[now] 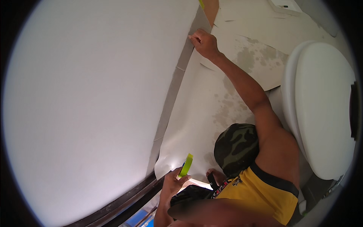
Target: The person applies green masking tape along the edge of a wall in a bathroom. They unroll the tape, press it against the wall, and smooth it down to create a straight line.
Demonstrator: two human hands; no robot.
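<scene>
My left hand, low in the view, holds a roll of bright green masking tape between thumb and fingers. Higher up, my right hand is curled closed against the grey tile skirting, at the edge of the pale floor-covering sheet. Nothing shows between its fingers; their undersides are partly hidden. The sheet runs along the skirting, with wet-looking blotches on its right side and a lifted, curved corner near the tape. A bit of green tape shows at the top beside brown board.
A white wall fills the left. To the right stands a toilet with its lid down. A white tray holds a small dark item at the top right. A dark frame crosses the lower left. My camouflage-clad knee is bent over the sheet.
</scene>
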